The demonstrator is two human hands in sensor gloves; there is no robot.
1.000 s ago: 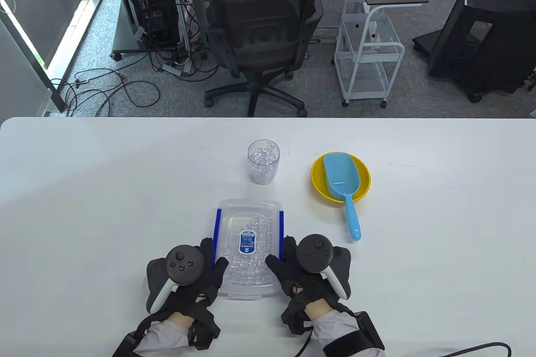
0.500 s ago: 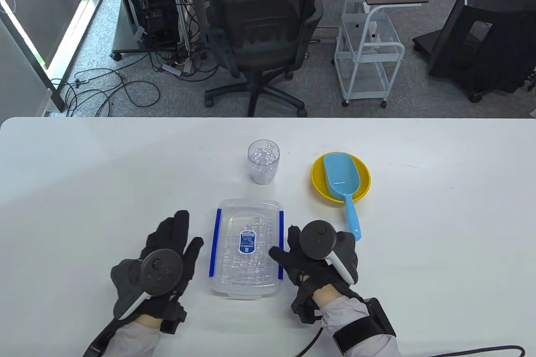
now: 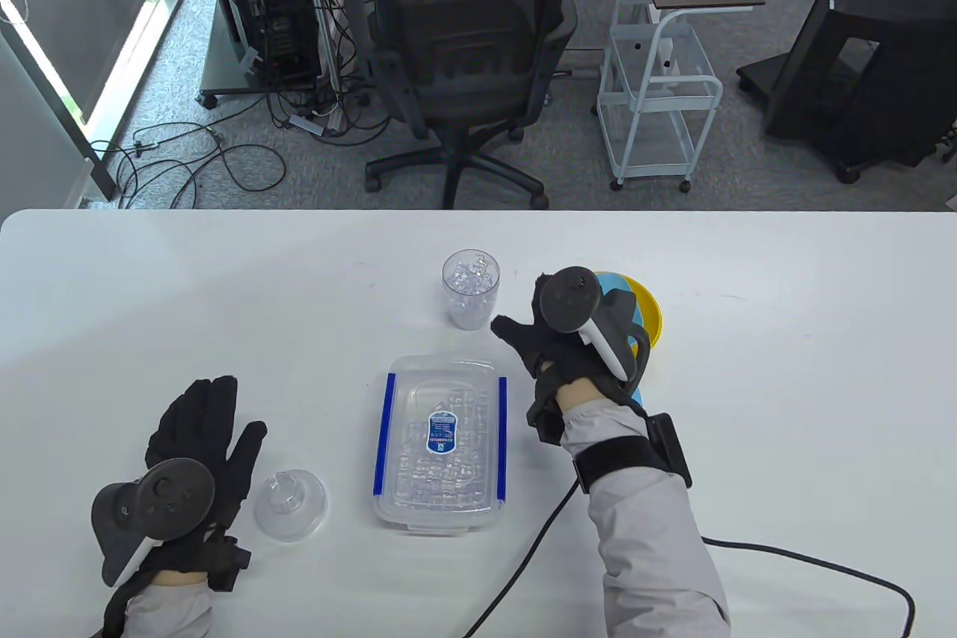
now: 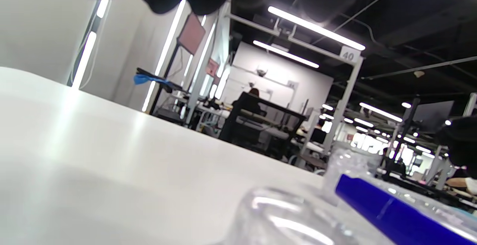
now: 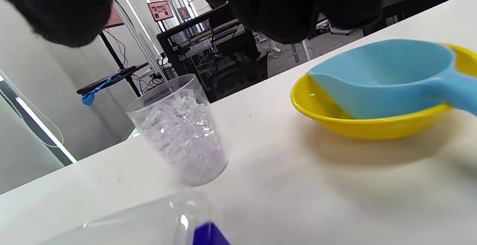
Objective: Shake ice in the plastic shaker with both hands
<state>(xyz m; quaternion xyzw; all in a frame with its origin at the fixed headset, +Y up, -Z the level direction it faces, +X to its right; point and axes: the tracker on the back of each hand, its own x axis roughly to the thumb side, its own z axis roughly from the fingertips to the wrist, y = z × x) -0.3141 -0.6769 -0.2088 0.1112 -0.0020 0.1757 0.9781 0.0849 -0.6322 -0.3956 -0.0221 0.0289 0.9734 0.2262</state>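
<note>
Now both hands have come off the lidded ice box (image 3: 440,441), which they flanked a second ago. The left hand (image 3: 193,452) has drawn back to the near left of the table (image 3: 149,294), and that retreat uncovers a clear domed lid (image 3: 290,505) lying just beside it. The right hand (image 3: 557,339) has gone forward instead, to a spot between the clear plastic shaker cup (image 3: 470,289) and the yellow bowl (image 3: 649,315), hiding most of the blue scoop (image 5: 376,79) resting in it.

To my eye the filling is done and the capping comes next: the cup stands upright, full of ice and open at the top, beyond the box at the table's middle, with its lid well apart from it.

The left hand lies flat and spread wide on the table, palm down, holding nothing; the domed lid sits just off its thumb side, and I cannot say whether they touch. The right hand hovers with its thumb stuck out toward the cup, near it but not touching. In the right wrist view its fingers (image 5: 290,2) hang empty above the cup and bowl, loosely apart, gripping nothing.
</note>
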